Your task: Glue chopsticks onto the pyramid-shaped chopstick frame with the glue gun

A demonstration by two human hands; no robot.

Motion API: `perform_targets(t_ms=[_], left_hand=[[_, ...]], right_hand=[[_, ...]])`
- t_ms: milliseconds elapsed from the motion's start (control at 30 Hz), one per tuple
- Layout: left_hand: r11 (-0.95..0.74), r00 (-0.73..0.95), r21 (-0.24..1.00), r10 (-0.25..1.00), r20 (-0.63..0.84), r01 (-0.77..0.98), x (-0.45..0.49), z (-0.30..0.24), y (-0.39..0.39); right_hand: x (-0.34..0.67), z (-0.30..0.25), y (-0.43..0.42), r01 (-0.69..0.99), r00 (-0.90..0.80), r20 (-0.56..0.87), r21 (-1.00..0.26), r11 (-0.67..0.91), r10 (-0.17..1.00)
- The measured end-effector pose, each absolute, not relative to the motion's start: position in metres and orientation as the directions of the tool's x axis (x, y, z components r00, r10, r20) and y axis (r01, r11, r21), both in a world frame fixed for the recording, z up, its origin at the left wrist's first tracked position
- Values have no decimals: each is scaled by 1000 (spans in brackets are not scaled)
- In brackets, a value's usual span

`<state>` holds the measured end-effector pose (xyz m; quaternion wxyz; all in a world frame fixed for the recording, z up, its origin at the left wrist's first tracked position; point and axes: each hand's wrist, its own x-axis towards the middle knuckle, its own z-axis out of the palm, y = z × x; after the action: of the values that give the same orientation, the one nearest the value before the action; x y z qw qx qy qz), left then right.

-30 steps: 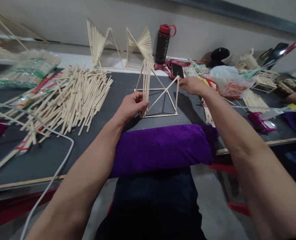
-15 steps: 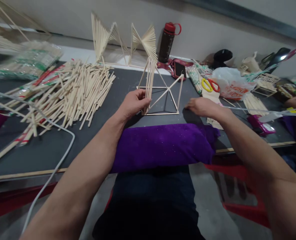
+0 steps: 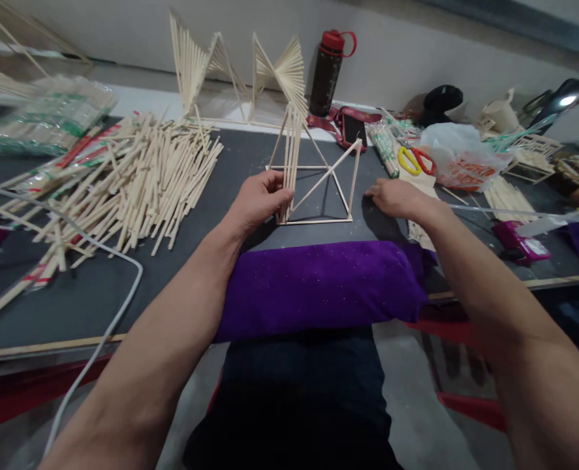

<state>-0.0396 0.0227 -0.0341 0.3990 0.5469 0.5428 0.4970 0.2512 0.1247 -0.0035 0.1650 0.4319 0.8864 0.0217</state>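
Note:
A small frame of thin wooden sticks (image 3: 318, 186) stands on the dark table (image 3: 123, 287), just beyond a rolled purple cloth (image 3: 318, 287). My left hand (image 3: 257, 202) grips the frame's upright sticks at its left corner, fingers curled round them. My right hand (image 3: 391, 197) lies low on the table to the right of the frame, fingers stretched out flat toward the frame's base, holding nothing that shows.
A big heap of loose sticks (image 3: 137, 176) lies at left, bagged sticks (image 3: 44, 121) behind it. Two fan-shaped stick models (image 3: 240, 75) and a dark bottle (image 3: 331, 72) stand at the back. Scissors (image 3: 414, 160), a plastic bag (image 3: 458, 156) and clutter fill the right. A white cable (image 3: 103, 313) crosses the front left.
My right hand let go of the frame's top right corner and dropped to the table beside it. My left hand kept its grip on the frame.

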Motion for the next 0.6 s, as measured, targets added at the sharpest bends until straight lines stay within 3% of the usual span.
perform_targets(t_ms=[167,233,467,533,600], left_hand=[[-102,-85,977,989,119,187,-39,-32,20],[-107,-81,977,989,123,185,-40,-32,20],[-85,-113,976,988,109,200,-42,-34,21],[-90,-165,977,979,122,191,-43,-35,23],[-121,-289,976,942,171,184,-44,-34,25]], right_hand=[[260,-4,64,738,-565,-224,293,608,794],[260,-7,53,776,-553,-151,266,573,819],[263,-7,62,836,-548,-52,-18,548,835],[267,6,65,839,-512,18,-205,504,859],[271,26,63,747,-410,119,-525,407,904]])
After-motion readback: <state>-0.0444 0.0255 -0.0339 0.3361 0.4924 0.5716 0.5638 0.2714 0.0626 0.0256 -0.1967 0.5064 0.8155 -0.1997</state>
